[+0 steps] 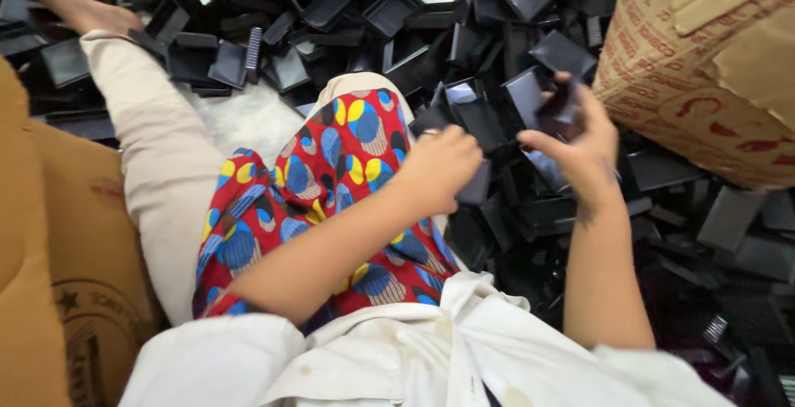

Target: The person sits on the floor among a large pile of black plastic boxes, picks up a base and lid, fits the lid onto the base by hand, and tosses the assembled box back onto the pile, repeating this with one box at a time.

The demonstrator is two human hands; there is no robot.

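Centre frame: left hand (443,167) closed around a dark plastic piece (474,185). Right hand (580,146), just beside it, grips a black plastic tray (556,109). Loose black trays (373,18) heaped across upper frame; cardboard box (704,51) upper right.

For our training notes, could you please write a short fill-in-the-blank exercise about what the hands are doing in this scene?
1. The right hand holds a small rectangular ____ plastic piece.
2. The left hand is closed on a dark flat plastic piece above the heap of black plastic trays lying on the ____.
3. The printed brown cardboard box stands at the person's ____ side.

Missing words: black; floor; right
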